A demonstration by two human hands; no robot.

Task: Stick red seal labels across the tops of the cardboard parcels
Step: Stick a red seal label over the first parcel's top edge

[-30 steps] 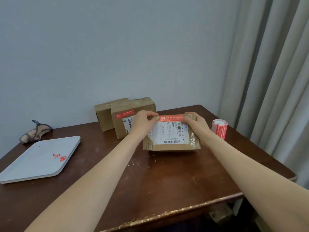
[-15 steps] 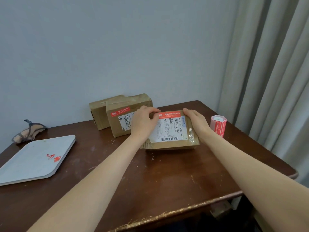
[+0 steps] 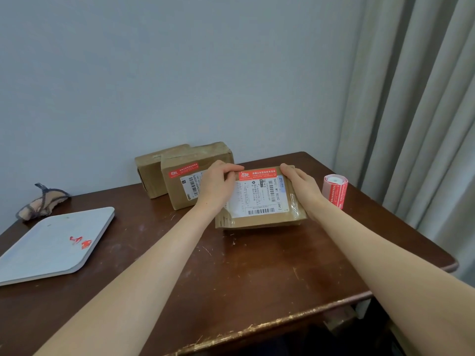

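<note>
Your left hand (image 3: 218, 187) is curled over the far left edge of the parcel (image 3: 264, 219), its fingertips (image 3: 237, 167) touching the left end of the red label (image 3: 257, 174). Your right hand (image 3: 302, 187) grips the right side, fingers bent round the far right corner. The red label lies flat across the far edge of the parcel's top, above the white shipping slip (image 3: 257, 199); the parcel is on the far half of the brown table (image 3: 231, 273). A second parcel (image 3: 176, 194), bearing a second label (image 3: 183, 171), stands just behind your left hand; a third parcel (image 3: 149, 170) is behind that. The label roll (image 3: 335, 191) stands upright beside your right wrist; a white tray (image 3: 51, 247) lies at the left.
</note>
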